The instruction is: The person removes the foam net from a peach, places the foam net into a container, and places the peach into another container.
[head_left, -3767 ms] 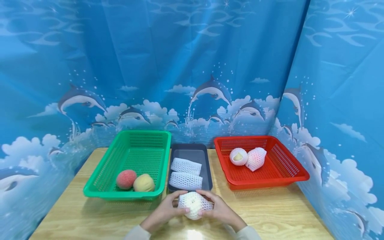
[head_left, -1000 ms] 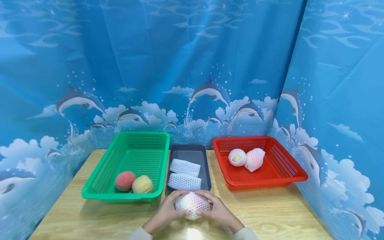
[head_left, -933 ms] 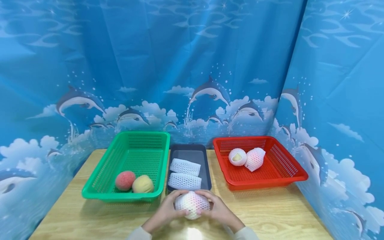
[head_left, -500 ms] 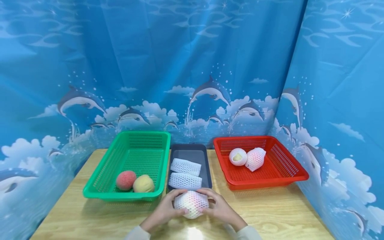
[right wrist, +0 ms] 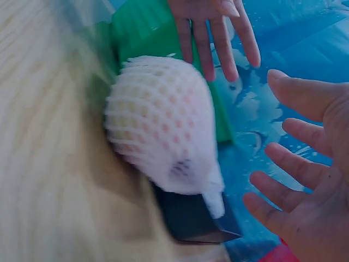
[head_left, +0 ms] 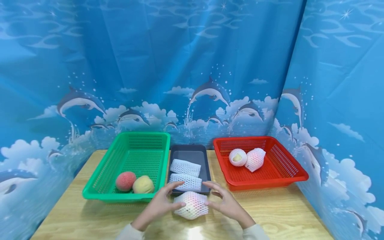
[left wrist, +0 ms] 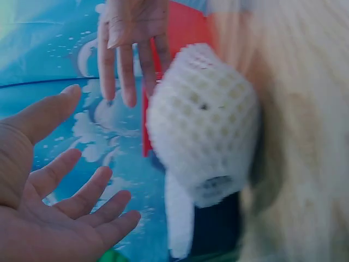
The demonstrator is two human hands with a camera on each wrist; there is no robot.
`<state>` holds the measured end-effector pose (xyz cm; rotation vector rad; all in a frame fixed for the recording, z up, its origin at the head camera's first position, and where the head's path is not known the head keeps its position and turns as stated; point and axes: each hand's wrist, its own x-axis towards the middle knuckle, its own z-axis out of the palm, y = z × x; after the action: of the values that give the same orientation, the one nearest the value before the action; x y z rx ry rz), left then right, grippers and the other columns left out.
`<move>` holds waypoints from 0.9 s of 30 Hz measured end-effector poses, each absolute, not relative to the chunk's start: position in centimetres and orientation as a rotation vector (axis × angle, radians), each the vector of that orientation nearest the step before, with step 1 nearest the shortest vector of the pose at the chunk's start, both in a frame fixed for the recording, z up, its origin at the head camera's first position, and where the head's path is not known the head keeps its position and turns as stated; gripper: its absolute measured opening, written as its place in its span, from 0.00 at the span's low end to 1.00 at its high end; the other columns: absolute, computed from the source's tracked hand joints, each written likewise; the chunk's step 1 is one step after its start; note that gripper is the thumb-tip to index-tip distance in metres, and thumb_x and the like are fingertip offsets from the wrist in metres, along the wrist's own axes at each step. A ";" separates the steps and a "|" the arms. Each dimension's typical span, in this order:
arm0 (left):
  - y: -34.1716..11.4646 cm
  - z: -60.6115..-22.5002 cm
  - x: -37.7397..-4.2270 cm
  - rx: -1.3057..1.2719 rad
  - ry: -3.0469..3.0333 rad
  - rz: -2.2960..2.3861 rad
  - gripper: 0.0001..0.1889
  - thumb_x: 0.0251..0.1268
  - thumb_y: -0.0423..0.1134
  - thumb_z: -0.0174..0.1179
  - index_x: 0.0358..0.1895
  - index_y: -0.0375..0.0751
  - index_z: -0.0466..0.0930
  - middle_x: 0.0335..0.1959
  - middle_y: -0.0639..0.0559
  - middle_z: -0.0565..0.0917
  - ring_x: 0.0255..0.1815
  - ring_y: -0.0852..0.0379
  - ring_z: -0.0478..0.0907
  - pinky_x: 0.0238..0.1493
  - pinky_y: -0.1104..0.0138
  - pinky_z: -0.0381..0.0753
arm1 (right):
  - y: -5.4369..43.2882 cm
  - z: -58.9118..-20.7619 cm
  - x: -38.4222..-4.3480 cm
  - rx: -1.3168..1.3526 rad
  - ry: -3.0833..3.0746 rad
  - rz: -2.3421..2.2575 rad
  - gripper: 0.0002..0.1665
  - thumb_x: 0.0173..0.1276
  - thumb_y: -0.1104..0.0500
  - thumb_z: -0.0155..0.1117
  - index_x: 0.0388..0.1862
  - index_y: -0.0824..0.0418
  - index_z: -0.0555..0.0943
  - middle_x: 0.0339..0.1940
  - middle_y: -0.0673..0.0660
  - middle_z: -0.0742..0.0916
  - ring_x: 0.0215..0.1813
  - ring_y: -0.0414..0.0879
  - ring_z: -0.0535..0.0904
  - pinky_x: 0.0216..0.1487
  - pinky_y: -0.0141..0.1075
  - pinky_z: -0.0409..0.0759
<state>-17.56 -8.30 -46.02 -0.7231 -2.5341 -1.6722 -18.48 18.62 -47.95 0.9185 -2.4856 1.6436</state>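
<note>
At left, a red peach-like fruit [head_left: 125, 181] and a yellow fruit [head_left: 143, 185] sit bare in a green basket [head_left: 145, 153]; to the right, two flat foam nets [head_left: 186, 167] lie unused in a dark tray [head_left: 192, 154], while a netted fruit [head_left: 192, 206], seemingly wrapped, rests on the near tabletop [head_left: 99, 220]; farther right, two wrapped fruits [head_left: 255, 159] fill part of a red basket [head_left: 279, 166]. The left hand [head_left: 160, 202] and right hand [head_left: 225, 202] flank the netted fruit, fingers parted, gripping nothing

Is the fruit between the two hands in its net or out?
In. The white net wraps around the fruit, and pink and pale yellow show through its holes.
</note>
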 end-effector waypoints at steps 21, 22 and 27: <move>-14.2 -44.1 -17.4 -0.453 -2.433 -1.664 0.36 0.49 0.38 0.74 0.65 0.41 0.71 0.66 0.44 0.72 0.68 0.42 0.65 0.64 0.46 0.70 | 23.2 -44.9 -17.6 0.863 -2.374 1.517 0.34 0.61 0.65 0.69 0.66 0.64 0.70 0.64 0.67 0.74 0.65 0.39 0.70 0.62 0.30 0.74; -14.5 -44.2 -17.4 -0.455 -2.428 -1.655 0.36 0.49 0.37 0.73 0.65 0.39 0.71 0.66 0.43 0.73 0.67 0.40 0.65 0.63 0.45 0.70 | 23.3 -44.9 -17.6 0.858 -2.366 1.524 0.34 0.61 0.66 0.68 0.66 0.65 0.70 0.64 0.68 0.74 0.65 0.40 0.70 0.62 0.29 0.74; -15.5 -44.5 -17.2 -0.430 -2.421 -1.648 0.35 0.50 0.37 0.73 0.65 0.38 0.71 0.65 0.43 0.73 0.68 0.40 0.64 0.64 0.47 0.69 | 24.2 -44.8 -17.4 0.792 -2.383 1.498 0.34 0.61 0.66 0.68 0.66 0.66 0.70 0.65 0.63 0.75 0.64 0.41 0.72 0.62 0.27 0.73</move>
<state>-17.18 -15.54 -44.46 -0.4300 -2.4214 -1.6482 -17.36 24.22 -44.75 0.7924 -2.3832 1.4982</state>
